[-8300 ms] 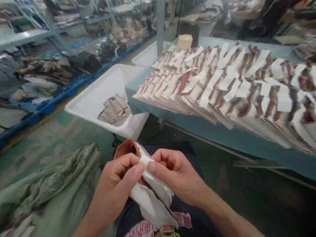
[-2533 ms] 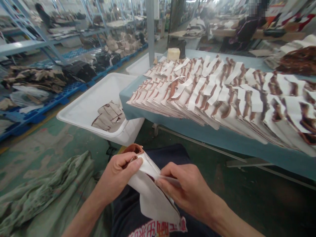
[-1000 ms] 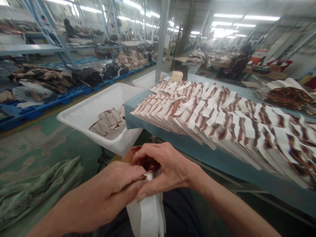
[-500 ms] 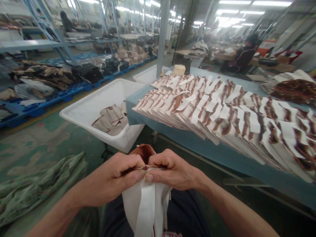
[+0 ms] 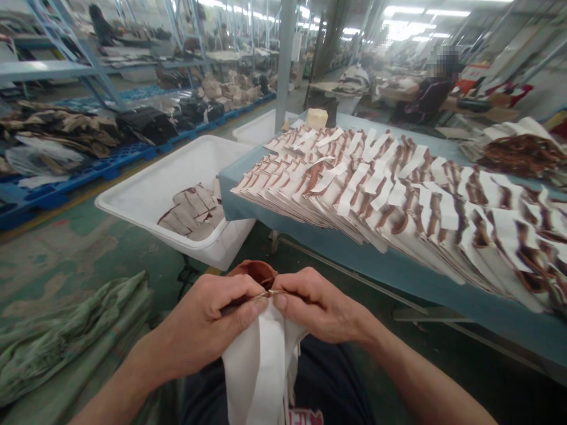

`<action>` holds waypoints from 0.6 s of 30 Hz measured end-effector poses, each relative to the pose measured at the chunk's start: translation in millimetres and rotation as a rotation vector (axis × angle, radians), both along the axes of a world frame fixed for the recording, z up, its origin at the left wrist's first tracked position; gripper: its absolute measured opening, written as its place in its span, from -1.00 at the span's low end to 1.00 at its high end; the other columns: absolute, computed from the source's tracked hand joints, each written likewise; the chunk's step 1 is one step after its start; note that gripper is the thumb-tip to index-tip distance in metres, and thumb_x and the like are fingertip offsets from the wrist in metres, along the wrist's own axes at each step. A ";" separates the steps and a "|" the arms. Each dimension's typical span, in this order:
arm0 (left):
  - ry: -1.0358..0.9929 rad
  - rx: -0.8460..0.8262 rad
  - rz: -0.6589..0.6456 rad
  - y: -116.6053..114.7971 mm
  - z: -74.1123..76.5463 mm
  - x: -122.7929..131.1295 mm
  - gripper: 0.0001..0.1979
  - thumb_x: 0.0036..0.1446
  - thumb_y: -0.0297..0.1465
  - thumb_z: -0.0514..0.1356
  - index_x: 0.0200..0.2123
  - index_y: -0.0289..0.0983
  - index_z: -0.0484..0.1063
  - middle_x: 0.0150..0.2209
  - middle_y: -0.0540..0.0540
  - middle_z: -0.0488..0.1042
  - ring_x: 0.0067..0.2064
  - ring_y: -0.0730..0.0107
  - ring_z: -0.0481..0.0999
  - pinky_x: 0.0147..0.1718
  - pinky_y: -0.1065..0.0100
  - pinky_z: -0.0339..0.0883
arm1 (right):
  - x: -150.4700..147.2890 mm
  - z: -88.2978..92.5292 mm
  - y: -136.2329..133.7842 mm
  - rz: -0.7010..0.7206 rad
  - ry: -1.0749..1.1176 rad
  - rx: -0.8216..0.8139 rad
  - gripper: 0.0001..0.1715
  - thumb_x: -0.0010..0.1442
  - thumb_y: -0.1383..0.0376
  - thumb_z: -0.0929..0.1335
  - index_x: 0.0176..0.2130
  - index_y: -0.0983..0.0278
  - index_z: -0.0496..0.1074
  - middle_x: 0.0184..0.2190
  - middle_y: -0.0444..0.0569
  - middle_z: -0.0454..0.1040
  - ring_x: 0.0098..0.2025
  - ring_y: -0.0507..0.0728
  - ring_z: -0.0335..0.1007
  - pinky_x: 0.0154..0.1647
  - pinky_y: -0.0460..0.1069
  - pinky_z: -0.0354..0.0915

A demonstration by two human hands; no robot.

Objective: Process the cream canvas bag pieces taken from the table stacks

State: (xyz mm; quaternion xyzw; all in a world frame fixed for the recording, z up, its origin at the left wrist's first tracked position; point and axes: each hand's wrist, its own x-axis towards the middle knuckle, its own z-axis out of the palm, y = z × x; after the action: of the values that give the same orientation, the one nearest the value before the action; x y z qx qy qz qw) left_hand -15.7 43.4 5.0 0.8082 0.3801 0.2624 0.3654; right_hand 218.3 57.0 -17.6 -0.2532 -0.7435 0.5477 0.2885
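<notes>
Over my lap I hold a white sewn piece [image 5: 241, 369] with a brown leather inner side and a pale strip hanging down its front; its exact kind I cannot tell. My left hand [image 5: 212, 324] pinches the upper edge, thumb in front and fingers curled behind. Close beside it, my right hand [image 5: 316, 307] is closed on the same edge, and the two thumbs nearly meet at the seam. Beyond my fingers the brown leather [image 5: 252, 270] curves up in a rounded opening. Most of the fingertips are hidden by the material.
Rows of similar white-and-brown pieces [image 5: 354, 183] overlap on a blue-covered table [image 5: 283, 221] to the right. A white tub [image 5: 146, 171] left of it holds several flat pieces. Green cloth [image 5: 80, 336] lies at lower left. A seated person [image 5: 427, 94] is far back.
Both thumbs have shifted slightly right along the seam, and the hanging strip has swung right. The view has turned a little, with the table and tub lower and further left.
</notes>
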 end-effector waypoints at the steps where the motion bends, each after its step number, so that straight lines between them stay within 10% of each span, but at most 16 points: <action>1: 0.019 0.007 0.004 -1.0 -0.2 0.2 -0.68 0.47 -0.35 0.13 -0.31 -0.25 0.62 -0.46 0.06 0.61 -0.47 0.50 0.53 -0.47 0.52 0.29 | 1.2 1.0 -0.6 -0.005 -0.047 0.060 -0.64 0.46 0.21 0.27 -0.40 0.21 0.21 -0.54 -0.28 0.11 -0.52 -0.03 -0.01 -0.47 -0.07 -0.03; 12: -0.018 0.273 0.038 -7.5 -10.2 5.0 -0.75 0.42 -0.53 0.14 -0.11 -0.20 0.62 -0.28 0.09 0.74 -0.34 0.57 0.70 -0.31 0.63 0.42 | 9.8 -3.8 -4.9 -0.006 -0.106 0.104 -0.84 0.30 0.35 0.22 -0.37 0.21 0.23 -0.51 -0.26 0.13 -0.50 -0.02 0.04 -0.44 -0.07 -0.01; 18: -0.088 0.415 0.031 -6.4 -4.9 14.6 -0.73 0.30 -0.62 0.13 -0.14 -0.17 0.54 -0.36 0.15 0.70 -0.45 0.60 0.65 -0.39 0.62 0.40 | 6.3 -1.9 -9.2 -0.004 0.114 -0.257 -0.39 0.42 -0.15 0.35 -0.43 0.23 0.27 -0.55 -0.28 0.06 -0.53 -0.04 -0.10 -0.55 -0.09 -0.10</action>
State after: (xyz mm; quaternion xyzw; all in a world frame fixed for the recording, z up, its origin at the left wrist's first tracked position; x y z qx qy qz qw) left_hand -1.1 37.0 0.1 0.8478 0.3141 0.3757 0.2034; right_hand 224.6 47.9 -19.5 -0.2581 -0.6491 0.6512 0.2966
